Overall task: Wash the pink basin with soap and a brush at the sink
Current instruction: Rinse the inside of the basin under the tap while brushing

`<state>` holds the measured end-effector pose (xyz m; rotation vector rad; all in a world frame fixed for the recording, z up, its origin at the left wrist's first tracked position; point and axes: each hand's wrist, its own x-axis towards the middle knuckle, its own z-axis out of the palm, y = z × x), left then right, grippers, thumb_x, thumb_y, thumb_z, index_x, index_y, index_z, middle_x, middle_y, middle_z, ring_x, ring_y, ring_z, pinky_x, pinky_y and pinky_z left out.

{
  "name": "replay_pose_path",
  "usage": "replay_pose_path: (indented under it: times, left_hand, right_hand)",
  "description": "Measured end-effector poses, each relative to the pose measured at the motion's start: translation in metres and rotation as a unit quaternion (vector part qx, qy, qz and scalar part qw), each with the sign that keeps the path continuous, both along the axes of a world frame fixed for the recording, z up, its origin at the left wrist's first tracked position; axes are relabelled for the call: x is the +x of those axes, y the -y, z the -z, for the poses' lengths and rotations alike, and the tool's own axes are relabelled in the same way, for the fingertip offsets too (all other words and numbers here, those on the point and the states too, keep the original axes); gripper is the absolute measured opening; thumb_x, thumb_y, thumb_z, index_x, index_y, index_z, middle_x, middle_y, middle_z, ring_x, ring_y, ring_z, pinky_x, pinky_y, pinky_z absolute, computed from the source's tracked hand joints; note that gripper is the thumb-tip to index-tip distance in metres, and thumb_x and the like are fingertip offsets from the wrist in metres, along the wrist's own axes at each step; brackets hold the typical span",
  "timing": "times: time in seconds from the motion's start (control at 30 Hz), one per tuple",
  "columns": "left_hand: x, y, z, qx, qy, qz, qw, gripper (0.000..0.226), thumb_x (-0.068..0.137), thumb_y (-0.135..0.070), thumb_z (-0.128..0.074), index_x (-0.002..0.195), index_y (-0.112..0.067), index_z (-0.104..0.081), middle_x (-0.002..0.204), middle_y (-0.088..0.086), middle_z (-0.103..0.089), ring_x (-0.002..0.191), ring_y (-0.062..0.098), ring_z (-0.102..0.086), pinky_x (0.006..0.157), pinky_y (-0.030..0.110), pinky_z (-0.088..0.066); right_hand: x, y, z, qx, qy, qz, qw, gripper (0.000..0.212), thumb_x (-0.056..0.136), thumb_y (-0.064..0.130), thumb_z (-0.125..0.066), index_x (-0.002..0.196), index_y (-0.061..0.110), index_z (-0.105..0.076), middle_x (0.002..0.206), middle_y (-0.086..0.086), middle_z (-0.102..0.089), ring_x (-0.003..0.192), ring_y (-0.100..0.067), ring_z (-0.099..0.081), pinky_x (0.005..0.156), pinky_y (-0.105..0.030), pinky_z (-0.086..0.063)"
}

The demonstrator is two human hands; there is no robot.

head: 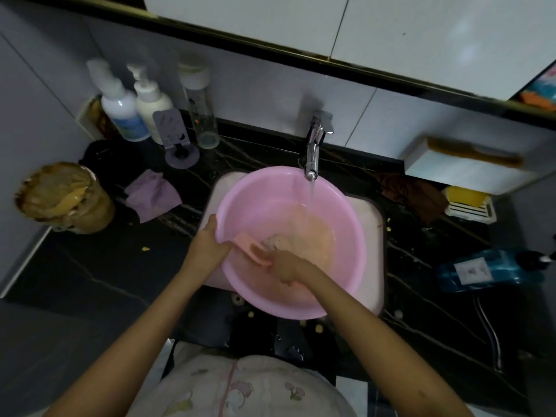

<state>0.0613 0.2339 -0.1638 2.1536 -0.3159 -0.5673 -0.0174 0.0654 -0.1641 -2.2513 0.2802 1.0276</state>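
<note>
A pink basin (264, 191) rests tilted in the white sink (371, 224), under the chrome tap (314, 149). Water runs from the tap into the basin and pools with foam at its bottom. My left hand (210, 239) grips the basin's near-left rim. My right hand (285, 266) is inside the basin, closed on a pink brush (255, 246) whose head lies against the inner wall near the left hand.
Black marble counter (126, 266) surrounds the sink. Back left stand two pump bottles (135, 106), a clear bottle (200, 109), a purple cloth (152, 195) and a brown jar (64, 198). On the right are a yellow soap in a dish (469, 203), a white box and a blue bottle (487, 270).
</note>
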Motion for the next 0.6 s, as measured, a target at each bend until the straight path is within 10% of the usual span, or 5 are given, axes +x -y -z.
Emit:
replay_pose_path:
  times: [0.27, 0.4, 0.6]
  left_hand:
    - [-0.006, 0.001, 0.014, 0.025, 0.025, -0.003, 0.999, 0.06, 0.086, -0.017, -0.053, 0.14, -0.026, -0.027, 0.106, 0.0, -0.054, 0.092, 0.021, -0.057, 0.07, 0.031, -0.049]
    - [-0.005, 0.001, 0.021, 0.077, 0.034, 0.002, 0.996, 0.073, 0.088, -0.017, -0.05, 0.149, -0.024, -0.011, 0.108, 0.008, -0.056, 0.091, 0.028, -0.058, 0.081, 0.045, -0.052]
    - [-0.002, 0.002, 0.023, 0.083, 0.032, 0.011, 0.996, 0.068, 0.09, -0.017, -0.05, 0.147, -0.019, -0.014, 0.111, 0.01, -0.057, 0.097, 0.029, -0.057, 0.084, 0.043, -0.05]
  right_hand:
    - [-0.074, 0.074, -0.04, -0.225, -0.107, -0.035, 0.968, 0.047, 0.097, 0.043, -0.038, 0.134, 0.014, -0.043, 0.129, -0.004, -0.053, 0.109, -0.022, -0.056, 0.084, -0.028, -0.047]
    - [-0.096, 0.108, -0.038, -0.359, 0.013, 0.141, 0.922, 0.032, 0.093, 0.022, -0.047, 0.122, 0.01, -0.041, 0.113, -0.012, -0.056, 0.094, -0.027, -0.059, 0.063, -0.03, -0.044]
    - [-0.084, 0.118, -0.031, -0.159, 0.05, 0.367, 0.915, 0.057, 0.085, 0.028, -0.063, 0.131, 0.008, -0.035, 0.102, -0.007, -0.056, 0.087, -0.023, -0.053, 0.068, -0.03, -0.042]
